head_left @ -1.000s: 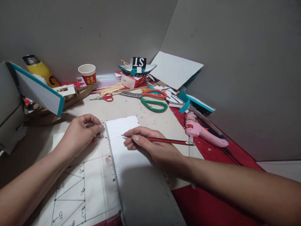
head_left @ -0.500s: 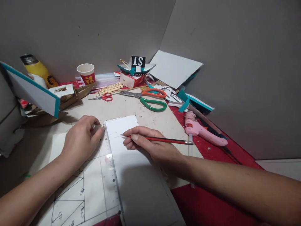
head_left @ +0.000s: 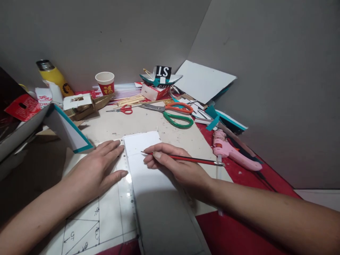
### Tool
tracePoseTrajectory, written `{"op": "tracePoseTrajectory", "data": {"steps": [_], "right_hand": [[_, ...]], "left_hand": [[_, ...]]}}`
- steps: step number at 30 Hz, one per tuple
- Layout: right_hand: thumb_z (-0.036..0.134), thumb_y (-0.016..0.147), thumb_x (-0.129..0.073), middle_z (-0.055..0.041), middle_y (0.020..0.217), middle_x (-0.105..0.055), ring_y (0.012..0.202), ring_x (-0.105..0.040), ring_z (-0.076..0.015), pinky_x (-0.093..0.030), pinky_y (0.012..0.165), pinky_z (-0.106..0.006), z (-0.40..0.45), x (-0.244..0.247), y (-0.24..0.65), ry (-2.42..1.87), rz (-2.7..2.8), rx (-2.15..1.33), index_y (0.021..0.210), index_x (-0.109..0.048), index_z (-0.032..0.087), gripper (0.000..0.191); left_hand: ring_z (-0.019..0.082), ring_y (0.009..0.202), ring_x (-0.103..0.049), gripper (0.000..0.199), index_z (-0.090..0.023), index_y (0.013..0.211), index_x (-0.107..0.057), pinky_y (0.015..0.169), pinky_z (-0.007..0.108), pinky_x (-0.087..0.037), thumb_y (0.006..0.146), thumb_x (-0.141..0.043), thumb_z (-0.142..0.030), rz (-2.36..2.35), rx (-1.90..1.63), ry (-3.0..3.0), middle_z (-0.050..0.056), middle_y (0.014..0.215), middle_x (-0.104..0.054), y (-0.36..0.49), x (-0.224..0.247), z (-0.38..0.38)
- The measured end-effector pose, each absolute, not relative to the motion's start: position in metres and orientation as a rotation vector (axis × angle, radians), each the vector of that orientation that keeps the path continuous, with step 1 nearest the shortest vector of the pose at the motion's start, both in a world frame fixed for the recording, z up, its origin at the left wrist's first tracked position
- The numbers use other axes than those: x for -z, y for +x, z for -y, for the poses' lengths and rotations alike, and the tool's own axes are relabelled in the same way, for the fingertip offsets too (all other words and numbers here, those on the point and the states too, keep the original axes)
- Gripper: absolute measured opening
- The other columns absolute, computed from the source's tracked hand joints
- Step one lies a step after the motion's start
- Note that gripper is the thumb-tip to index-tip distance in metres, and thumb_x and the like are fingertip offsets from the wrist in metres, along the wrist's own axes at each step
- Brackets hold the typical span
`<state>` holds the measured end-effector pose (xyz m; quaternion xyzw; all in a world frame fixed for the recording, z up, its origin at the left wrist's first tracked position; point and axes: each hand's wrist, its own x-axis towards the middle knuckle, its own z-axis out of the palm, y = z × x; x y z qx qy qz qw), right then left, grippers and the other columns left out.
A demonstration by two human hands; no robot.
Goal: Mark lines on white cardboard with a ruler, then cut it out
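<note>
A white card strip (head_left: 159, 202) is lying on the pale board (head_left: 135, 123), a clear ruler (head_left: 128, 198) running along its left edge. The right hand (head_left: 177, 166), fingers curled, is pinching a red-and-black pencil (head_left: 190, 160), its tip pointing at a faint line (head_left: 135, 154). The left hand (head_left: 99, 164), loosely spread, is resting flat over the ruler. Beyond, orange-and-green scissors (head_left: 178, 125) are lying nearby
</note>
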<state>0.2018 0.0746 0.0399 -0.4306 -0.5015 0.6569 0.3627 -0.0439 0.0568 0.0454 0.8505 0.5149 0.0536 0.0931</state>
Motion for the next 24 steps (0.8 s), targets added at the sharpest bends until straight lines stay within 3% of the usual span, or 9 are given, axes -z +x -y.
{"op": "tracePoseTrajectory", "data": {"steps": [11,19,24], "right_hand": [[0.036,0.086,-0.067,-0.0053,0.089,-0.071,0.081,-0.065,-0.0154,-0.052,0.082,-0.035,-0.076,-0.041,0.203,-1.074,1.286,-1.74,0.097,-0.07,0.018,0.021],[0.036,0.085,-0.068,-0.0056,0.09,-0.07,0.083,-0.065,-0.0158,-0.052,0.082,-0.035,-0.081,-0.048,0.204,-1.052,1.316,-1.801,0.097,-0.069,0.018,0.022],[0.027,0.085,-0.066,-0.0049,0.091,-0.073,0.082,-0.067,-0.015,-0.053,0.083,-0.034,-0.084,-0.061,0.203,-1.049,1.345,-1.711,0.098,-0.07,0.019,0.015]], "left_hand": [[0.035,0.136,-0.044,0.066,-0.009,0.142,-0.051,0.11,0.052,-0.04,0.093,-0.048,-0.053,-1.482,-0.237,2.635,0.021,0.146,-0.05,-0.042,-0.038,-0.059],[0.034,0.141,-0.037,0.068,-0.009,0.144,-0.048,0.113,0.051,-0.037,0.094,-0.047,-0.054,-1.468,-0.217,2.592,0.02,0.151,-0.046,-0.043,-0.039,-0.059],[0.034,0.142,-0.036,0.069,-0.01,0.145,-0.047,0.114,0.052,-0.035,0.093,-0.048,-0.056,-1.467,-0.208,2.598,0.018,0.152,-0.045,-0.044,-0.037,-0.059]]}}
